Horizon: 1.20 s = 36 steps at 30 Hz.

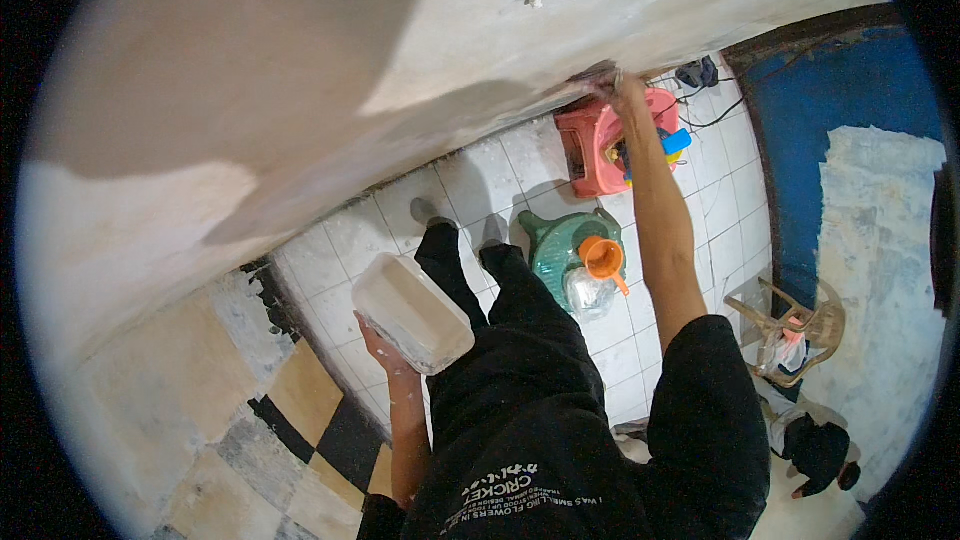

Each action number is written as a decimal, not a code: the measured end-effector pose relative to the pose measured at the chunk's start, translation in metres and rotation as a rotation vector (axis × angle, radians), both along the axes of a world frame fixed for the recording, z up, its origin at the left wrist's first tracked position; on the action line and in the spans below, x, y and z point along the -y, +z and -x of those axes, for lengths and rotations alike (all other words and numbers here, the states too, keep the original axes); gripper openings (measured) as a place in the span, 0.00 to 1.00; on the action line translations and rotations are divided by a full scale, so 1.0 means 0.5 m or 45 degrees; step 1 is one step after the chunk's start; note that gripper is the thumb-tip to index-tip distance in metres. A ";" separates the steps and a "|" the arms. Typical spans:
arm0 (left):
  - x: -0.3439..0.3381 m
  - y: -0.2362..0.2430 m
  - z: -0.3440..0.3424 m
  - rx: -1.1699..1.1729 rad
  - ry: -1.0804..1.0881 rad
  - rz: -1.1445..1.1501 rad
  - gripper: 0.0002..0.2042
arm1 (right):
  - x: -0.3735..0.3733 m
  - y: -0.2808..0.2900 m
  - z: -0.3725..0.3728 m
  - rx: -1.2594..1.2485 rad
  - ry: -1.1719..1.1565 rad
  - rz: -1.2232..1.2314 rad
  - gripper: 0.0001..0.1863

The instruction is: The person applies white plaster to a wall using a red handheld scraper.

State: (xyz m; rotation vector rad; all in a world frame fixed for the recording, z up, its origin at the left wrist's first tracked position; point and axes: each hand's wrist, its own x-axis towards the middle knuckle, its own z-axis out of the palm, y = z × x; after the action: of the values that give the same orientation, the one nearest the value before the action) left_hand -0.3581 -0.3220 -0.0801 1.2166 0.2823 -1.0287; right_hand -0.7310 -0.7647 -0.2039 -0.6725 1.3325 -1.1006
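Observation:
In my left hand (386, 352), a white rectangular plastic tub (412, 312) is held from its left side, with a whitish smear inside. My right arm stretches far forward, and my right hand (626, 92) is up against the pale wall (480, 60). Motion blurs its fingers; they look closed around a dark, flattish thing (594, 78) whose kind I cannot make out. Just below that hand stands a pink-red plastic stool (590, 145) with small blue and yellow items on it.
A green plastic stool (548, 252) near my feet carries an orange mug (602, 257) and a clear plastic bag (590, 292). Cables (722, 116) lie on white floor tiles (490, 175). At right are a tan chair (822, 325), a person in black (815, 452) and a blue wall (800, 105).

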 end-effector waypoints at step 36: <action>-0.151 0.057 -0.070 -0.228 -0.383 0.526 0.27 | -0.948 0.473 -0.329 0.335 0.110 0.099 0.16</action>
State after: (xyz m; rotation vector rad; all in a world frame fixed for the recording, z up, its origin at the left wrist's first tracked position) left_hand -0.3232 -0.2466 -0.0517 0.8068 0.0176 -1.3824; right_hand -0.5667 -0.2904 0.0325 -0.6132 1.0319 -1.1330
